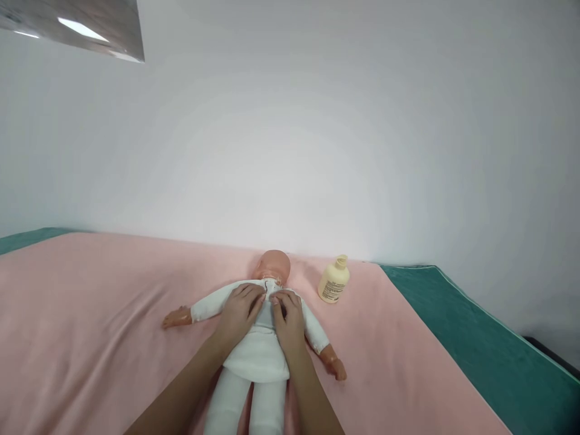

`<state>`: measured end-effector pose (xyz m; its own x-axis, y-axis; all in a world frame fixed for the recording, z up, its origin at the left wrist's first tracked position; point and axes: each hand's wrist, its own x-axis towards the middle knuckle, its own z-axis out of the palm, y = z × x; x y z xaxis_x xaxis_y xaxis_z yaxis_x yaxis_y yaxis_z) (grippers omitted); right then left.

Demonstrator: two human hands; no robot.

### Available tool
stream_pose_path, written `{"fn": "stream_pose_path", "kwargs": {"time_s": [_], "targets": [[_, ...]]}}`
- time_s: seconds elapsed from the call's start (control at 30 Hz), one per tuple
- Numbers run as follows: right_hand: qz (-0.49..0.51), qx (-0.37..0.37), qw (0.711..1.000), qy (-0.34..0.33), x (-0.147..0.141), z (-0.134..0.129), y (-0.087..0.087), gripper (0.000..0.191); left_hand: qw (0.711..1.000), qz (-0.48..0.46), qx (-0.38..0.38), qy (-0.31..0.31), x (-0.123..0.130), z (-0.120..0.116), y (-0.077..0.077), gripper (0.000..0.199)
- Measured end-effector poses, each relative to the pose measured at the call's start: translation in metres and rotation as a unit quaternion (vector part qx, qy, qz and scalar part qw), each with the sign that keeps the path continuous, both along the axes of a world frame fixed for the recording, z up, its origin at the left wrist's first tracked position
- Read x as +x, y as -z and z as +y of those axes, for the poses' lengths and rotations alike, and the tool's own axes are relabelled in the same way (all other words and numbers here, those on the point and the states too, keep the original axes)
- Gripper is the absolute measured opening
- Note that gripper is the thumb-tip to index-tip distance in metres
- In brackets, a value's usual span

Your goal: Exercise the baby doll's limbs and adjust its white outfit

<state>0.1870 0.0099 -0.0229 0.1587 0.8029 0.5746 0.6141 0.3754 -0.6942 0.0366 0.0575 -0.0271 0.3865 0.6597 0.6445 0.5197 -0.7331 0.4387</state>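
A baby doll (274, 266) in a white outfit lies with its arms spread and its head toward the wall. My left hand (242, 308) rests on the upper chest at the left, with fingers bent together near the collar. Beside it, my right hand (287, 311) touches the other side of the chest, thumb and fingers curled close to the neckline. Whether cloth is pinched between the fingers is too small to make out. A short dark line shows on the white top (257, 356) near the neck.
A pale yellow pump bottle (334, 281) stands right of the doll's head. Pink cloth (385, 356) with folds at the left lies over a green surface (480, 338). A white wall (317, 133) rises behind, and a reflective panel (77, 27) hangs at the upper left.
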Motion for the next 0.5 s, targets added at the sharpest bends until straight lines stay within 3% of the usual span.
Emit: {"fn": "stream_pose_path", "kwargs": {"time_s": [0.27,0.5], "targets": [[-0.037,-0.054,0.998,0.002,0.0003,0.0038,-0.0012,0.023,0.999,0.042,-0.028,-0.014,-0.0008,0.0007,0.0006,0.021],[-0.036,-0.035,0.999,-0.010,0.0016,0.0023,0.0028,0.021,0.999,0.035,-0.013,-0.013,-0.0017,-0.0012,0.0002,0.023]]}}
